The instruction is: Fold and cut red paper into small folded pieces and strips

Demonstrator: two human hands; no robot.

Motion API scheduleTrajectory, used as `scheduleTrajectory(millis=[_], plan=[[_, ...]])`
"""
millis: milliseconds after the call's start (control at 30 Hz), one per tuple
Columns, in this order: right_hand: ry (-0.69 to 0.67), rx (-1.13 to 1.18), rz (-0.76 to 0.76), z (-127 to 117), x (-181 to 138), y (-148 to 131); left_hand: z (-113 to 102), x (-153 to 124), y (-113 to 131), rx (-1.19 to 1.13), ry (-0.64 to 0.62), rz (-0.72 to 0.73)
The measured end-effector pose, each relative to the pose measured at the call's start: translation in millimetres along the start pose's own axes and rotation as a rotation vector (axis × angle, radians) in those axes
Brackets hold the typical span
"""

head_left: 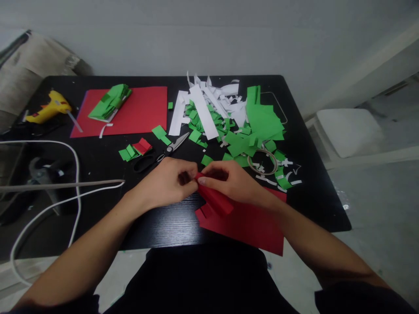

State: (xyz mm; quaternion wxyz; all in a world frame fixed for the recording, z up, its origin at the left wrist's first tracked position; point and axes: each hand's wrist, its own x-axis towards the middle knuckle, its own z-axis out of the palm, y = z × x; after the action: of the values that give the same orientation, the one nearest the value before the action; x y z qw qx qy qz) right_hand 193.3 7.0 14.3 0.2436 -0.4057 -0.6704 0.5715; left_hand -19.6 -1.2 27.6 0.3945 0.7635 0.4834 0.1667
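My left hand [166, 181] and my right hand [231, 181] meet over the front middle of the black table [98, 161]. Both pinch a folded strip of red paper [214, 198], fingertips closed on its upper end. The strip slants down to the right over a larger red sheet [255, 226] that hangs past the table's front edge. Black-handled scissors [162, 155] lie just behind my left hand, blades pointing right and away.
A heap of green and white paper scraps [229, 117] fills the back middle. A roll of tape [262, 161] sits right of my hands. A red sheet [144, 109] carrying folded green pieces [111, 102] lies back left, beside a yellow glue gun [49, 107]. A white cable [75, 174] loops on the left.
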Motion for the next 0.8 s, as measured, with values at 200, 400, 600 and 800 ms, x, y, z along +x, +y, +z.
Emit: scheduleTrajectory(millis=[200,400,600,800], plan=[[0.174,0.074,-0.044,6,2,9,5,0,4,-0.004,0.153,-0.010],[0.294,0.096,-0.065,11,2,14,13,-2,9,-0.132,0.194,-0.083],[0.338,0.117,-0.131,13,1,15,16,-3,11,-0.171,0.255,-0.100],[0.343,0.131,-0.154,14,1,15,16,-3,6,-0.190,0.300,-0.104]])
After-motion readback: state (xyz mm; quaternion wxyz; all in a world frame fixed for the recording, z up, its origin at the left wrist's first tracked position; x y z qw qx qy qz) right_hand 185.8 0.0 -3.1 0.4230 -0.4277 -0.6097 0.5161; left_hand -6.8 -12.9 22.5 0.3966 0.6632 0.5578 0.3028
